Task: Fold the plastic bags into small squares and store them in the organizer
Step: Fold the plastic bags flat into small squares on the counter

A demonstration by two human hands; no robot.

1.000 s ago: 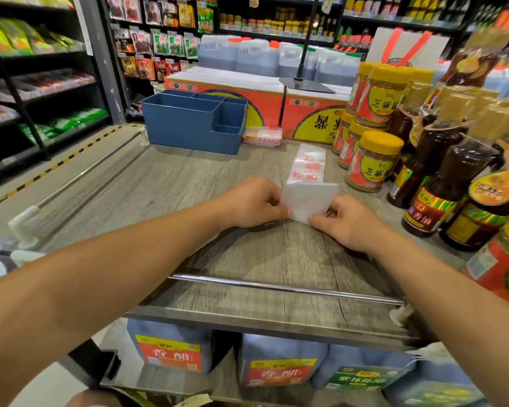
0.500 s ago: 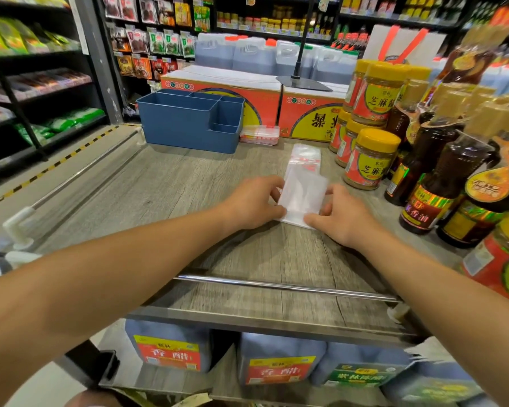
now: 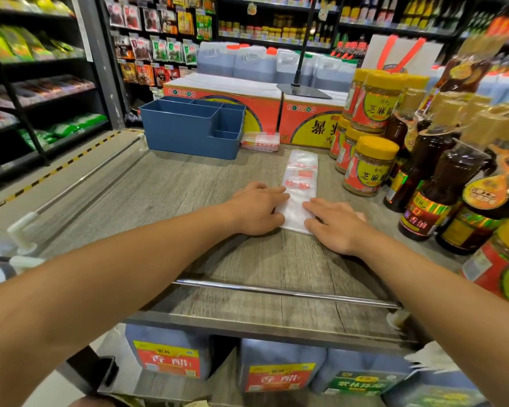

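Observation:
A clear plastic bag [image 3: 299, 178] with red print lies as a long narrow strip on the grey wooden shelf top [image 3: 165, 195], its near end folded over. My left hand [image 3: 256, 208] presses flat on the fold's left side. My right hand [image 3: 334, 223] presses flat on its right side. A blue compartmented organizer [image 3: 193, 130] stands at the back of the shelf, with no bag visible in it. A stack of more plastic bags [image 3: 260, 141] lies just right of the organizer.
Yellow-lidded sauce jars [image 3: 368, 165] and dark bottles [image 3: 429, 195] crowd the right side. Red and yellow cartons [image 3: 309, 121] line the back edge. A metal rail [image 3: 285, 293] runs along the front edge and another along the left.
The bag's near end, raised between my fingers a second ago, has been laid forward and now lies flat. Both hands went from pinching it to pressing on it.

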